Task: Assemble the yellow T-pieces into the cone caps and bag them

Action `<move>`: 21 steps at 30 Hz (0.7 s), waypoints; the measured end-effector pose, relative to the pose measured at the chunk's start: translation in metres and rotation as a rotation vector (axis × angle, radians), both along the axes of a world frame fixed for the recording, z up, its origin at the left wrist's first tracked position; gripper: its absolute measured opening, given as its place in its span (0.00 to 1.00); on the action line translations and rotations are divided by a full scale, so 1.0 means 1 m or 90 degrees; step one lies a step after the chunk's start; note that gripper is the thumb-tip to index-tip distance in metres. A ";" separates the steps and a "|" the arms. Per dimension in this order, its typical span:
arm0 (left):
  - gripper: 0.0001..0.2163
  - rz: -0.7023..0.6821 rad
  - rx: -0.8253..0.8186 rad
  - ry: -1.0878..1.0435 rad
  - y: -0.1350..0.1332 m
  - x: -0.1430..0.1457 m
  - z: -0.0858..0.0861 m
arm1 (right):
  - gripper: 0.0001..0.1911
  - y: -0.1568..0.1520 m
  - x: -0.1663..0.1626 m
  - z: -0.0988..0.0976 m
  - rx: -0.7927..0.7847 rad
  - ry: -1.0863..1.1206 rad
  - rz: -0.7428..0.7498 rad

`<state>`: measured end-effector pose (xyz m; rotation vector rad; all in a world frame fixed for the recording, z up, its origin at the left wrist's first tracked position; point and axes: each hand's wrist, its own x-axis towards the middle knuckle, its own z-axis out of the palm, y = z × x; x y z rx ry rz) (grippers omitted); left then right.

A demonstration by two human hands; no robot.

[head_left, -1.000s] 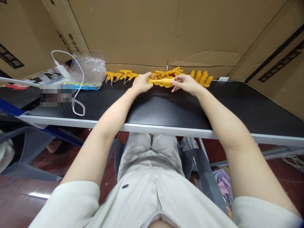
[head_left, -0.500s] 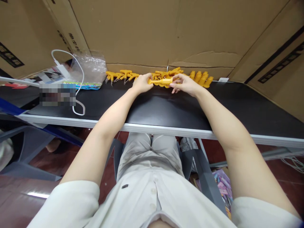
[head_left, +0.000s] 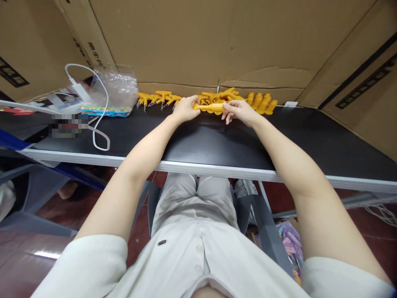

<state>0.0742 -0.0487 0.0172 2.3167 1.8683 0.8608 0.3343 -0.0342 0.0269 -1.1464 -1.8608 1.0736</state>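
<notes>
Above the black table, both hands grip a yellow plastic piece (head_left: pixel 217 106) with a narrow ridged stem and a wider tubular end. My left hand (head_left: pixel 186 109) is closed round the stem side; its fingertips are partly hidden. The thumb and fingers of my right hand (head_left: pixel 242 111) pinch the wider end. Right behind the hands lie more yellow parts (head_left: pixel 214 97), partly covered. To the left are branched yellow pieces (head_left: pixel 163 96) with thin metal coils hanging from them. At the right, several rounded yellow tubes (head_left: pixel 263 102) lean in a row.
A cardboard wall (head_left: pixel 186 41) closes off the back of the table (head_left: pixel 198 142). On the left lie a clear plastic bag (head_left: pixel 116 85), colourful packets (head_left: pixel 107 111) and a white cable (head_left: pixel 108 97). A small white piece (head_left: pixel 290 104) sits at the back right.
The wider end of the yellow piece has shifted slightly left along the ridged stem, and my right hand has moved left with it. My left hand stays nearly in place.
</notes>
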 end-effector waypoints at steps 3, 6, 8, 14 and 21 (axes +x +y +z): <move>0.16 -0.007 0.001 -0.014 0.003 0.000 -0.001 | 0.30 0.001 0.000 0.000 0.011 -0.007 0.003; 0.15 -0.016 0.010 -0.024 0.004 0.000 -0.001 | 0.33 0.003 0.000 -0.002 0.027 -0.016 0.000; 0.16 -0.018 0.014 -0.027 0.005 -0.001 -0.001 | 0.33 0.006 0.000 -0.003 0.037 -0.022 -0.001; 0.17 -0.029 0.021 -0.039 0.006 -0.003 -0.001 | 0.33 0.015 0.004 -0.009 0.061 -0.037 0.001; 0.16 -0.020 -0.010 -0.038 -0.001 -0.002 0.006 | 0.33 0.026 0.009 -0.016 0.186 -0.095 -0.006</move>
